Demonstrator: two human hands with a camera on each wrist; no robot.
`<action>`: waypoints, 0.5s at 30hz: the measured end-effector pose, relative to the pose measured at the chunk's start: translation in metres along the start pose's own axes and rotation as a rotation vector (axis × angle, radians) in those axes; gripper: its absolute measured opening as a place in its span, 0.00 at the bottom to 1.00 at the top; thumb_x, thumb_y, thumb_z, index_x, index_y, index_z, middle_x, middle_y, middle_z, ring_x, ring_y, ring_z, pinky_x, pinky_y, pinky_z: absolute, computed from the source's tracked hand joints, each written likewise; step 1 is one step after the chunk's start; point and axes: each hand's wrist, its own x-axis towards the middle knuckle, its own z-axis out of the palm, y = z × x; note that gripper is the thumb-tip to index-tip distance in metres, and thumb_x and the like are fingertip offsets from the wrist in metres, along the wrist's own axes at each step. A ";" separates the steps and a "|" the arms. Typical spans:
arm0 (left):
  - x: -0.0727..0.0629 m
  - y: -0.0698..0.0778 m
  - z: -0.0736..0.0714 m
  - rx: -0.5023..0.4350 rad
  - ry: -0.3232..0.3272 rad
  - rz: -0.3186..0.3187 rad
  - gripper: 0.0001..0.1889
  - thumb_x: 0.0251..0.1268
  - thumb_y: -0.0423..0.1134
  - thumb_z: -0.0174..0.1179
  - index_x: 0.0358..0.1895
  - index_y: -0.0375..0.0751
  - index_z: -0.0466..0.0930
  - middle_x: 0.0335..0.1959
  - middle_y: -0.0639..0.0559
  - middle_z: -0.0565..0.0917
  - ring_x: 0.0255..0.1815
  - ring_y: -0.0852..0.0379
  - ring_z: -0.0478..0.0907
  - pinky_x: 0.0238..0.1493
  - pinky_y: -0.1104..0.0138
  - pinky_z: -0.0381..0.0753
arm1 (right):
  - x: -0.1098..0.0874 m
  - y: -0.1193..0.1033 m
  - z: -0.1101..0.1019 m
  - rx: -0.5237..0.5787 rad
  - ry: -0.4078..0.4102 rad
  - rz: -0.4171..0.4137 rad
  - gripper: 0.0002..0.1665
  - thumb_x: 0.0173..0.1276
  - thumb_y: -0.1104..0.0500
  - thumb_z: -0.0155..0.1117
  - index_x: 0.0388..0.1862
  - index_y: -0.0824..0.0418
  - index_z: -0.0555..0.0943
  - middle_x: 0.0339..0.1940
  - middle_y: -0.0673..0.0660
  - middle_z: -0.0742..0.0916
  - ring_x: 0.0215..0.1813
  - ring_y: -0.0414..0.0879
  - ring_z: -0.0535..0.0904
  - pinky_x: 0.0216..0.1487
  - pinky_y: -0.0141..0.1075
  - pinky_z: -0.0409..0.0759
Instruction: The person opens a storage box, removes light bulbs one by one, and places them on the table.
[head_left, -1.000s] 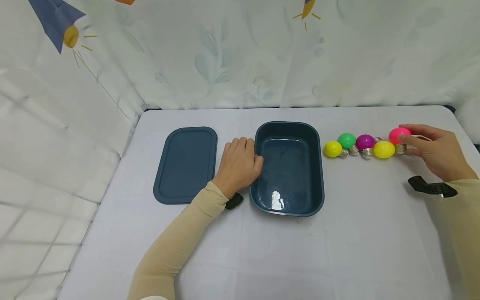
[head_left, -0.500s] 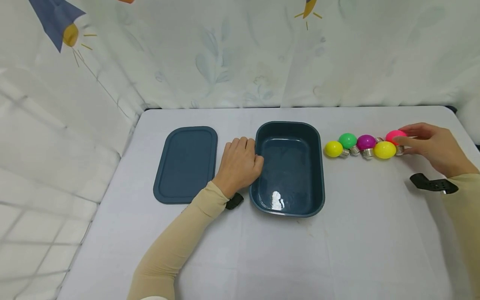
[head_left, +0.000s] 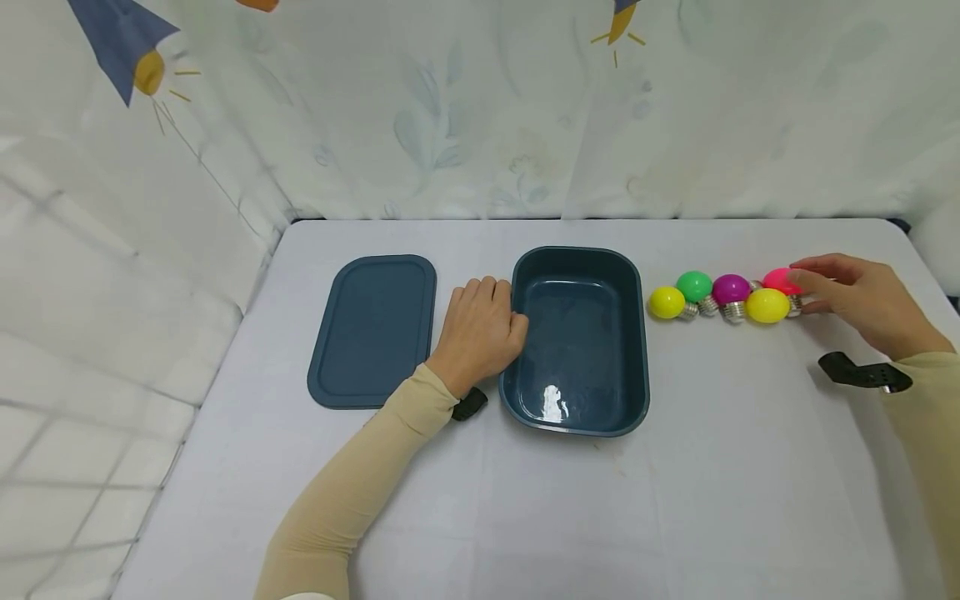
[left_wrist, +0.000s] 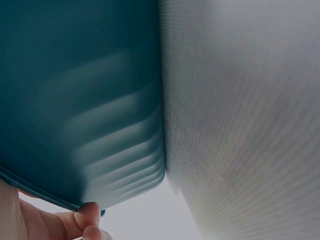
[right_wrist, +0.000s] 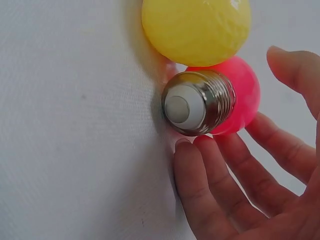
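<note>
My left hand (head_left: pixel 482 331) grips the left rim of a dark blue plastic box (head_left: pixel 577 350); the left wrist view shows the fingers (left_wrist: pixel 89 216) at the rim, beside the box's outer wall (left_wrist: pixel 100 125). At the right end of a row of light bulbs, my right hand (head_left: pixel 873 300) touches a pink bulb (head_left: pixel 782 280). The right wrist view has its fingers (right_wrist: pixel 250 170) against this bulb, with the thumb held apart. A yellow bulb (head_left: pixel 767 306) sits right beside the pink one, partly covering it. The pink bulb's metal base (right_wrist: pixel 200 102) points toward the wrist camera.
Farther left in the row lie a purple bulb (head_left: pixel 731 289), a green bulb (head_left: pixel 694 286) and another yellow bulb (head_left: pixel 667 302), next to the box. A flat dark blue lid (head_left: pixel 375 333) lies left of the box on the white table (head_left: pixel 555 517). Curtains stand behind.
The right hand has moved slightly left, and the pink bulb has come down and left against the yellow bulb. Its thumb now stands off the bulb. The left hand and box stay put.
</note>
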 end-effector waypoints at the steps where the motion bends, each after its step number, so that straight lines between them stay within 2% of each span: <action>1: 0.000 0.000 0.000 -0.001 -0.002 -0.002 0.08 0.66 0.40 0.50 0.31 0.41 0.72 0.26 0.48 0.72 0.28 0.48 0.68 0.33 0.58 0.67 | 0.000 0.000 0.000 0.002 0.003 0.005 0.41 0.72 0.30 0.56 0.72 0.56 0.70 0.40 0.24 0.75 0.36 0.27 0.82 0.37 0.17 0.78; 6: 0.000 0.000 0.001 -0.006 -0.004 -0.001 0.08 0.66 0.39 0.50 0.31 0.41 0.72 0.26 0.48 0.72 0.28 0.49 0.68 0.33 0.58 0.67 | -0.001 0.000 0.000 0.006 0.018 0.016 0.44 0.74 0.30 0.51 0.74 0.60 0.69 0.42 0.28 0.76 0.36 0.24 0.80 0.36 0.18 0.79; 12: 0.000 -0.001 0.001 -0.005 0.005 0.005 0.08 0.65 0.40 0.48 0.30 0.41 0.72 0.25 0.48 0.71 0.27 0.49 0.67 0.32 0.59 0.64 | -0.001 0.000 0.000 -0.036 0.029 0.030 0.50 0.76 0.29 0.45 0.79 0.66 0.63 0.54 0.47 0.76 0.36 0.20 0.76 0.34 0.17 0.77; 15: 0.001 -0.002 0.001 -0.011 0.004 0.006 0.09 0.64 0.40 0.45 0.29 0.41 0.71 0.25 0.48 0.71 0.27 0.49 0.66 0.31 0.59 0.64 | -0.001 0.000 -0.001 -0.041 0.029 0.031 0.51 0.76 0.29 0.44 0.79 0.67 0.62 0.56 0.52 0.76 0.35 0.20 0.76 0.34 0.17 0.77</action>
